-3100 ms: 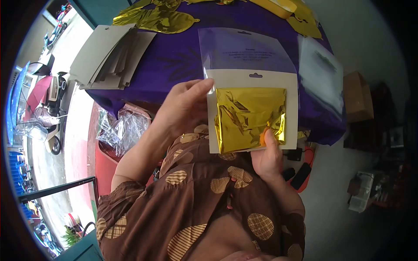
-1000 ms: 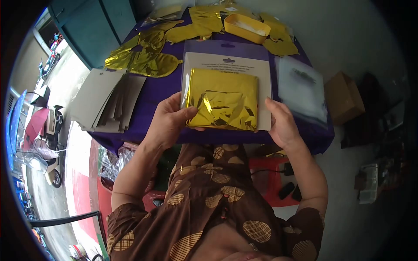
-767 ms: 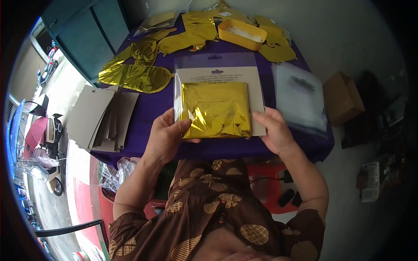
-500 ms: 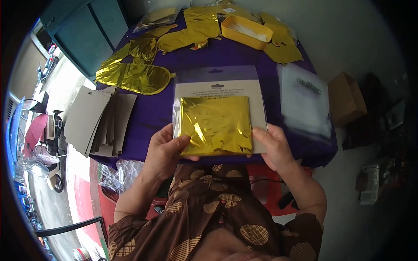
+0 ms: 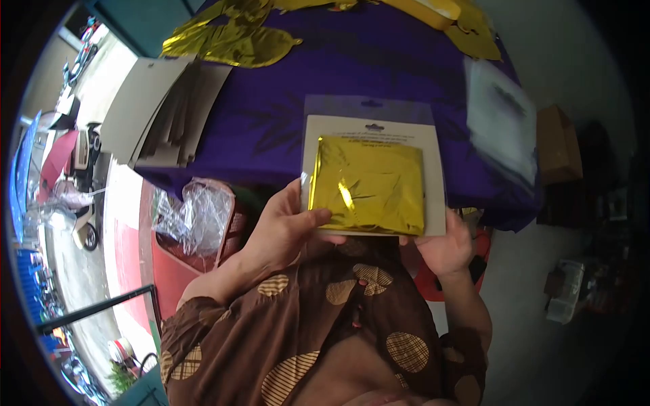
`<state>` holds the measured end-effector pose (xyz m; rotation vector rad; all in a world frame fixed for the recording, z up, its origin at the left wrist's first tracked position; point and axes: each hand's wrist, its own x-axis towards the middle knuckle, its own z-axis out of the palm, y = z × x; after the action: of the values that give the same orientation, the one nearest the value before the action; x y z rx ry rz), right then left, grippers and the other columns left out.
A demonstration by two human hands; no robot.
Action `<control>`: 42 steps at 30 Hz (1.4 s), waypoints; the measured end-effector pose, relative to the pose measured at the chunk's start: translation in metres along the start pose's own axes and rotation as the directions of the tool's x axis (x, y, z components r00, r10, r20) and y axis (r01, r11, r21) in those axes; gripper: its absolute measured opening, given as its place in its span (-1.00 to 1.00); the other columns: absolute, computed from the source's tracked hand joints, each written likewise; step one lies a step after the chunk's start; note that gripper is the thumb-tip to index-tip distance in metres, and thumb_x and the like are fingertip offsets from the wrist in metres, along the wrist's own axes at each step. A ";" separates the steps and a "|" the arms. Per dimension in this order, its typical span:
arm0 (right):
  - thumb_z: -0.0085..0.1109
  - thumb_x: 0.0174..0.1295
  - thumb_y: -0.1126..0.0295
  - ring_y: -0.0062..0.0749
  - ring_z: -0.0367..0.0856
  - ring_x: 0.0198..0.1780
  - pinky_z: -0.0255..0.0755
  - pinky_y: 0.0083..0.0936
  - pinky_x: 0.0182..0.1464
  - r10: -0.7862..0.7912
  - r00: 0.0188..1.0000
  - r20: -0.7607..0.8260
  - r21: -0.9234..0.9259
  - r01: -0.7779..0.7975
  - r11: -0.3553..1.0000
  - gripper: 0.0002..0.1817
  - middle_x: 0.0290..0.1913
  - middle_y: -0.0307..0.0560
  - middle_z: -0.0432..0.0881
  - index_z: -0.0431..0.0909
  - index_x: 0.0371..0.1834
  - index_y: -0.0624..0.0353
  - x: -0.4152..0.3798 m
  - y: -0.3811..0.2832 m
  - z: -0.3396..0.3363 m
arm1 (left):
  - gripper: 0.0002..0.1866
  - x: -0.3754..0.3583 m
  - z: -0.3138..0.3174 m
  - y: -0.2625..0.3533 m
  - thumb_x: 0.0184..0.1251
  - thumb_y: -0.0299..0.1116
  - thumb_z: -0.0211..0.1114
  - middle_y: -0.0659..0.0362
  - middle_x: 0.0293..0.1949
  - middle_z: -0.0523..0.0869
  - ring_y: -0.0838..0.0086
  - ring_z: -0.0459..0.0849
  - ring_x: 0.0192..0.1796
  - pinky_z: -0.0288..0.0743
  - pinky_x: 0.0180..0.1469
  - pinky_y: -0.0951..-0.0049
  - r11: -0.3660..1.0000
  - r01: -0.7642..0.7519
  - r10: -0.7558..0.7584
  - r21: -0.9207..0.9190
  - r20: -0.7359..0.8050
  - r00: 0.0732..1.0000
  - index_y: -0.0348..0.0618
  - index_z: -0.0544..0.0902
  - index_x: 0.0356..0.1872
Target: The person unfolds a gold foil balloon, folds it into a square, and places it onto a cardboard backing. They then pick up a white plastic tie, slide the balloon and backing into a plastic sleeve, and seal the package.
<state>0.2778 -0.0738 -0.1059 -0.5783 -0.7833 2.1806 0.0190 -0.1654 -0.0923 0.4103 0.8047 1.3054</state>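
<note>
A folded gold foil sheet lies against a pale card inside a clear plastic bag with a hang hole at its top. My left hand grips the lower left corner, thumb on the gold foil and fingers behind. At the lower right, my right hand holds the bag's edge with its fingers partly behind the card. The package is held up in front of my body, near the front edge of the purple-covered table.
Grey cards are fanned at the table's left. Gold foil shapes and a yellow tray lie at the back. Clear bags sit at the right, beside a cardboard box. Below left is a basket of crumpled plastic.
The view has tilted down and shifted, so the table sits higher. Both hands and the package are nearer my body, beyond the table edge. My right thumb has left the package's front.
</note>
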 end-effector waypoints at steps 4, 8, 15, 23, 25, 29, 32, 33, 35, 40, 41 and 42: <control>0.07 0.40 0.32 -0.08 0.59 0.15 0.55 -0.10 0.01 -0.135 0.978 0.161 -0.082 0.150 0.985 -0.47 0.30 0.06 0.50 0.33 0.39 0.29 -0.014 0.034 -0.019 | -0.51 0.001 -0.002 -0.019 0.40 -0.61 0.18 -0.05 0.15 0.60 0.28 0.73 0.06 0.79 -0.03 0.33 0.999 -0.047 0.047 0.006 0.011 0.999 -0.40 0.28 0.31; -0.05 0.49 0.43 -0.18 0.60 0.13 0.56 -0.22 -0.01 -0.219 0.969 0.113 -0.116 0.232 0.966 -0.59 0.28 0.03 0.52 0.37 0.37 0.23 -0.014 0.053 -0.023 | -0.41 0.002 -0.003 -0.034 0.36 -0.52 0.31 -0.13 0.16 0.60 0.20 0.75 0.04 0.81 -0.05 0.30 0.995 -0.103 0.103 0.004 0.027 0.994 -0.45 0.24 0.32; -0.01 0.55 0.32 -0.25 0.69 -0.04 0.58 -0.32 -0.06 -0.241 0.970 0.009 -0.115 0.241 0.964 -0.68 0.04 0.04 0.68 0.49 0.21 0.27 -0.009 0.058 -0.021 | -0.37 -0.002 0.000 -0.034 0.34 -0.48 0.36 -0.11 0.14 0.62 0.22 0.77 0.03 0.81 -0.01 0.32 0.989 -0.142 0.140 0.041 0.041 0.989 -0.40 0.25 0.35; 0.02 0.55 0.27 -0.29 0.73 -0.20 0.60 -0.40 -0.20 -0.171 0.985 -0.017 -0.124 0.168 0.978 -0.69 -0.16 0.10 0.72 0.56 0.04 0.35 -0.009 0.056 -0.015 | -0.48 -0.002 0.001 -0.038 0.43 -0.46 0.28 -0.04 0.14 0.63 0.29 0.73 0.08 0.76 0.03 0.37 0.981 -0.153 0.143 0.122 0.084 0.986 -0.39 0.30 0.31; 0.05 0.54 0.26 -0.32 0.74 -0.27 0.60 -0.44 -0.28 -0.152 0.987 -0.041 -0.168 0.143 0.975 -0.69 -0.22 0.08 0.73 0.58 -0.02 0.35 -0.008 0.051 -0.014 | -0.48 -0.002 0.001 -0.039 0.45 -0.42 0.28 -0.06 0.12 0.65 0.26 0.75 0.04 0.75 0.02 0.37 0.979 -0.163 0.151 0.120 0.106 0.983 -0.39 0.29 0.31; 0.10 0.52 0.24 -0.39 0.72 -0.36 0.58 -0.49 -0.39 -0.160 0.977 -0.144 -0.257 0.119 0.959 -0.69 -0.34 0.04 0.72 0.61 -0.14 0.33 -0.008 0.041 -0.005 | -0.39 -0.004 -0.001 -0.037 0.39 -0.36 0.37 -0.12 0.13 0.65 0.20 0.77 0.02 0.77 -0.01 0.34 0.985 -0.134 0.121 0.106 0.124 0.985 -0.39 0.28 0.32; 0.10 0.52 0.22 -0.41 0.71 -0.39 0.57 -0.50 -0.41 -0.164 0.968 -0.191 -0.305 0.100 0.947 -0.68 -0.37 0.03 0.71 0.60 -0.20 0.32 -0.009 0.041 -0.007 | -0.34 -0.003 -0.001 -0.041 0.34 -0.38 0.43 -0.15 0.14 0.64 0.17 0.78 0.03 0.78 -0.02 0.32 0.982 -0.161 0.147 0.099 0.134 0.980 -0.39 0.27 0.33; 0.10 0.52 0.22 -0.41 0.70 -0.40 0.56 -0.50 -0.41 -0.169 0.963 -0.209 -0.314 0.098 0.944 -0.67 -0.38 0.03 0.70 0.60 -0.21 0.31 -0.007 0.043 -0.009 | -0.33 -0.003 -0.001 -0.042 0.33 -0.40 0.44 -0.15 0.14 0.64 0.16 0.77 0.04 0.78 -0.01 0.32 0.979 -0.176 0.161 0.102 0.141 0.977 -0.39 0.27 0.33; 0.08 0.53 0.22 -0.42 0.69 -0.41 0.55 -0.50 -0.41 -0.178 0.961 -0.212 -0.302 0.109 0.947 -0.67 -0.39 0.03 0.70 0.59 -0.21 0.31 -0.005 0.045 -0.008 | -0.37 -0.003 -0.001 -0.042 0.34 -0.47 0.40 -0.13 0.14 0.65 0.16 0.76 0.07 0.74 0.06 0.29 0.978 -0.161 0.142 0.131 0.144 0.979 -0.38 0.26 0.32; 0.03 0.55 0.25 -0.42 0.68 -0.38 0.54 -0.50 -0.36 -0.156 0.982 -0.105 -0.155 0.138 0.978 -0.68 -0.36 0.04 0.70 0.58 -0.16 0.33 -0.005 0.052 -0.001 | -0.40 -0.001 -0.005 -0.045 0.37 -0.55 0.35 -0.13 0.14 0.65 0.16 0.74 0.10 0.71 0.11 0.26 0.984 -0.132 0.115 0.117 0.140 0.983 -0.37 0.23 0.32; 0.02 0.56 0.25 -0.41 0.68 -0.37 0.54 -0.49 -0.35 -0.142 0.985 -0.095 -0.153 0.126 0.980 -0.69 -0.35 0.04 0.70 0.58 -0.15 0.33 -0.005 0.052 -0.002 | -0.41 0.000 -0.006 -0.046 0.37 -0.56 0.34 -0.13 0.14 0.65 0.17 0.74 0.10 0.71 0.11 0.26 0.984 -0.134 0.116 0.117 0.145 0.983 -0.37 0.23 0.32; 0.01 0.56 0.26 -0.41 0.68 -0.36 0.55 -0.49 -0.33 -0.127 0.988 -0.084 -0.152 0.113 0.982 -0.69 -0.34 0.04 0.70 0.58 -0.14 0.33 -0.005 0.053 -0.003 | -0.41 0.001 -0.007 -0.046 0.38 -0.56 0.33 -0.13 0.14 0.65 0.17 0.74 0.10 0.71 0.12 0.26 0.984 -0.137 0.119 0.118 0.150 0.982 -0.37 0.23 0.32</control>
<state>0.2570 -0.1050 -0.1438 -0.6845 -0.9101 1.9828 0.0460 -0.1771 -0.1289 0.6594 0.7532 1.3310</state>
